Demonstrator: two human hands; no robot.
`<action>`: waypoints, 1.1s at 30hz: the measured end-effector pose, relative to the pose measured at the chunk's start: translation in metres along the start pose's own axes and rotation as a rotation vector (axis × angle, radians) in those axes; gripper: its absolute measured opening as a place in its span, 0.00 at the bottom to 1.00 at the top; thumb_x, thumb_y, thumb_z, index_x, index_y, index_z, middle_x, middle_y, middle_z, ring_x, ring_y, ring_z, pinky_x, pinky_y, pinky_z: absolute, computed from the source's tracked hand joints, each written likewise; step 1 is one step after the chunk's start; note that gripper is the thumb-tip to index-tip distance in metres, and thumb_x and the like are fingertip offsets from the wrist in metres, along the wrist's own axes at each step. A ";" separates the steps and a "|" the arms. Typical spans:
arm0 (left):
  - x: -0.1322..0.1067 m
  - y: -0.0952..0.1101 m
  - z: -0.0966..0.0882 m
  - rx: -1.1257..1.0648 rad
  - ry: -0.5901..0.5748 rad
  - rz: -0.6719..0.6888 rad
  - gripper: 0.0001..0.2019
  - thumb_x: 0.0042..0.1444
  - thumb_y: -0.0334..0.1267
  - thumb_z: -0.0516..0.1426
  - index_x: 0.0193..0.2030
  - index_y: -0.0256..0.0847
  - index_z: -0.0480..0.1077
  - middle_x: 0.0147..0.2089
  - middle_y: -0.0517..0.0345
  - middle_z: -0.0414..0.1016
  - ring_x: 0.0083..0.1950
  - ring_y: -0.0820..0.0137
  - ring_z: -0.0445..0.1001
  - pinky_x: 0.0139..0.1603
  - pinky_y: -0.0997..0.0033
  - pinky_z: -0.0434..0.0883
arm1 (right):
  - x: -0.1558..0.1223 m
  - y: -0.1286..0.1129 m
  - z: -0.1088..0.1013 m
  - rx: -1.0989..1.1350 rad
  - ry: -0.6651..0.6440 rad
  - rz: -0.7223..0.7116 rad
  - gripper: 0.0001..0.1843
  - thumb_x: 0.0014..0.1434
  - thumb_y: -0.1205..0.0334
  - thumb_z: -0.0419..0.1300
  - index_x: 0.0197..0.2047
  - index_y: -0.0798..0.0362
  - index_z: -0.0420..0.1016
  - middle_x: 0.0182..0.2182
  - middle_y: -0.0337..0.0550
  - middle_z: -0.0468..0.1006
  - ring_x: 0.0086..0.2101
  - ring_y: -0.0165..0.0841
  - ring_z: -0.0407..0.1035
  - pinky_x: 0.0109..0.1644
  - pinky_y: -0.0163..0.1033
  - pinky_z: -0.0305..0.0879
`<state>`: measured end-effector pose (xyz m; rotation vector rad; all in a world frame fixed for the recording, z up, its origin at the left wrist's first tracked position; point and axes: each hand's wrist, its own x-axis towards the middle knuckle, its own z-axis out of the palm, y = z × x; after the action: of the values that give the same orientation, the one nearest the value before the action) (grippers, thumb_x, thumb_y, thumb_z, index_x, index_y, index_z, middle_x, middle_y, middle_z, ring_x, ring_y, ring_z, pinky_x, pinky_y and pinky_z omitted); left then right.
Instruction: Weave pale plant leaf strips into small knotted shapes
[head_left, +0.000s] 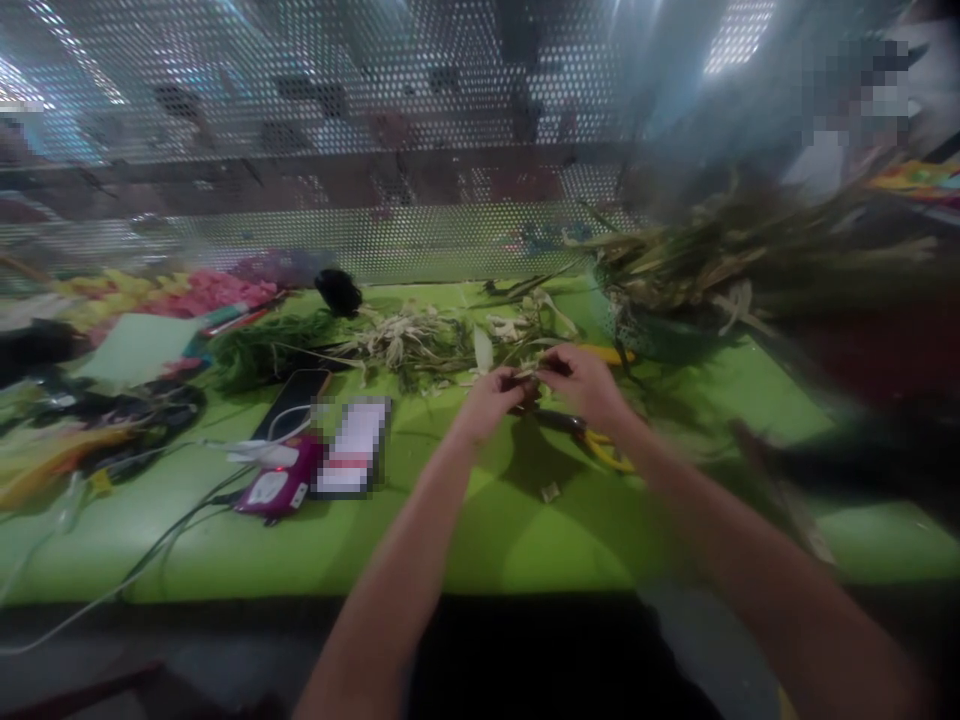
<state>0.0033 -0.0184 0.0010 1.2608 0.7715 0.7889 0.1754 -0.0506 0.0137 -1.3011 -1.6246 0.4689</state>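
My left hand (491, 400) and my right hand (581, 380) are close together above the green table. Their fingers pinch a pale dried leaf strip (529, 368) between them; its exact shape is blurred. A broad pale leaf piece (482, 350) stands up just behind my left fingers. Beneath my right hand and forearm lies a tool with yellow handles (611, 452), partly covered, so I cannot tell its kind. Behind both hands spreads a loose heap of dried leaf strips (409, 338).
A green basket (660, 338) of long dried leaves (675, 255) stands at the right. To the left are a lit phone (352, 450), a dark phone (296, 400), a purple power socket (285, 480) with cables, and pink flowers (217, 292). A perforated metal screen (450, 235) borders the table's back.
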 end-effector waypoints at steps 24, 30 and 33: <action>0.007 -0.004 -0.014 0.354 -0.082 0.125 0.11 0.45 0.34 0.60 0.37 0.34 0.75 0.33 0.57 0.76 0.34 0.74 0.70 0.41 0.72 0.67 | 0.004 -0.006 0.002 0.370 0.055 0.286 0.12 0.51 0.55 0.64 0.31 0.51 0.65 0.25 0.35 0.70 0.26 0.30 0.67 0.35 0.40 0.68; 0.004 0.000 -0.011 0.500 0.044 0.162 0.11 0.49 0.35 0.58 0.39 0.34 0.76 0.33 0.55 0.77 0.34 0.71 0.71 0.40 0.70 0.68 | 0.006 -0.002 0.000 0.395 0.069 0.317 0.12 0.51 0.56 0.64 0.31 0.51 0.66 0.26 0.36 0.72 0.27 0.31 0.68 0.36 0.40 0.69; 0.000 0.005 -0.013 0.498 0.008 0.162 0.11 0.51 0.37 0.58 0.40 0.35 0.77 0.35 0.53 0.78 0.36 0.70 0.72 0.43 0.69 0.68 | 0.007 0.002 -0.001 0.421 0.095 0.312 0.12 0.50 0.56 0.65 0.31 0.50 0.67 0.26 0.36 0.72 0.28 0.31 0.69 0.37 0.41 0.70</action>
<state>-0.0080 -0.0113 0.0046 1.7839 0.9141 0.7552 0.1778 -0.0437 0.0156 -1.2317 -1.1651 0.8739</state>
